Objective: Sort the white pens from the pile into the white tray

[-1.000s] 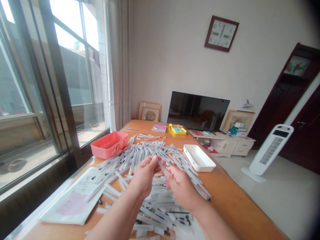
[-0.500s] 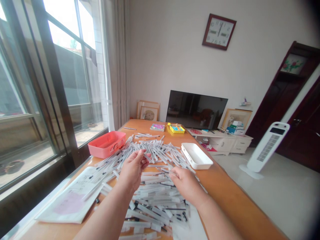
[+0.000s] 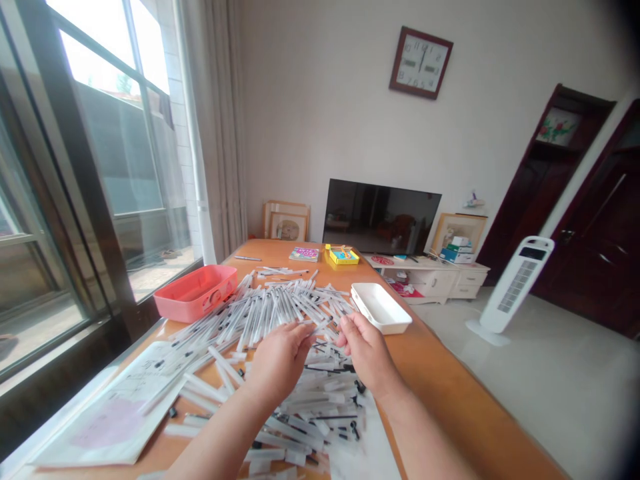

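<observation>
a big heap of clear plastic pens (image 3: 280, 313) lies on the orange wooden table (image 3: 435, 393). above it, the left hand (image 3: 280, 363) and the right hand (image 3: 367, 353) are half closed, fingers near each other; i cannot tell if they hold a pen. a white plastic tray (image 3: 380, 308) stands just beside the heap, a red plastic box (image 3: 195, 292) on the other side.

Glossy wood tabletop (image 3: 440, 393), translucent plastic tubes (image 3: 280, 313), smooth white plastic tray (image 3: 373, 293)
</observation>
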Motion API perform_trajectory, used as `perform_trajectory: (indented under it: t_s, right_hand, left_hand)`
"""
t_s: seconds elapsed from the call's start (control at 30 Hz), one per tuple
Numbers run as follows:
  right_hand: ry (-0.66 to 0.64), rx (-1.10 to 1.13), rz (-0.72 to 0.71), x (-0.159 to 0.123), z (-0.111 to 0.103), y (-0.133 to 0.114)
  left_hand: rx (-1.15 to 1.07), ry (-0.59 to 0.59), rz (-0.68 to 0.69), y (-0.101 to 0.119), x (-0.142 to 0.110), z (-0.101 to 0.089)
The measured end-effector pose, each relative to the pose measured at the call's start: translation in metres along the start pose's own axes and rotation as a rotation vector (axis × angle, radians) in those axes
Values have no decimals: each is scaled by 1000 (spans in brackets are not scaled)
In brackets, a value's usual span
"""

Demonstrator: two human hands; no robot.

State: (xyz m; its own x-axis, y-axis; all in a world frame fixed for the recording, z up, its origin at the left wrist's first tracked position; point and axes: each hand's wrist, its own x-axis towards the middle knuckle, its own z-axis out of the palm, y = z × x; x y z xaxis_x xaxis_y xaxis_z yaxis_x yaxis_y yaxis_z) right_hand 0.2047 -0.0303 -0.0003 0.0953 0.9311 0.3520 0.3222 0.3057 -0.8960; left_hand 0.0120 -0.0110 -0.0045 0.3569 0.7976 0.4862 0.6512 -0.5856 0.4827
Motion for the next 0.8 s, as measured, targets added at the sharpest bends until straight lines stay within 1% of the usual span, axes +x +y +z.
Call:
perform_trajectory:
  t_s: [0.07, 0.17, 0.27, 0.37, 0.5, 0.67, 0.8]
  right_hand:
    - [-7, -27, 2, -1, -3, -3]
    - [-32, -119, -16, -1, -7, -5]
    - [-39, -214, -22, 1, -8, 0]
    - [-55, -256, -30, 3, -7, 7]
    - [-82, -265, -66, 3, -7, 8]
    - [-137, -264, -110, -1, -12, 1]
    - [-193, -212, -97, -3, -18, -7]
  left_hand:
    - [142, -36, 47, 5, -1, 0]
    - [295, -73, 70, 9, 0, 0]
    - [379, -85, 93, 10, 1, 0]
    - [425, -85, 120, 10, 2, -1]
    - [428, -89, 149, 10, 2, -3]
    - [311, -123, 178, 8, 3, -5]
    - [245, -141, 180, 6, 3, -6]
